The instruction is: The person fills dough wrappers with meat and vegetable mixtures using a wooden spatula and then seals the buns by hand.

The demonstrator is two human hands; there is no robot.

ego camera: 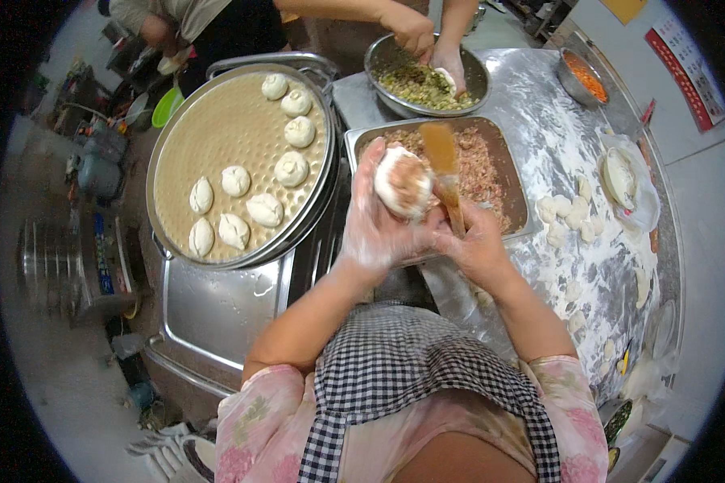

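Cupped in my left hand (371, 223) is a round dough wrapper (402, 181) with pinkish-brown meat filling in its middle. My right hand (468, 232) grips a wooden spatula (444, 157), blade up, beside the wrapper. Its fingers also come close to the dough's lower edge; whether they touch it is hard to tell. Beneath both hands lies a rectangular metal tray (522, 217) of minced meat filling (483, 160). To the left, a round steamer tray (217, 121) with a dimpled surface bears several shaped buns (290, 169), some round and pleated, some oval with a pinched seam.
Another person's hands (450, 63) work with dough over a metal bowl (371, 78) of green filling. A bowl of shredded orange vegetable (586, 78) stands at the far right. Several dough pieces (571, 211) lie on the floured metal table (531, 133), near a plastic bag (646, 205).
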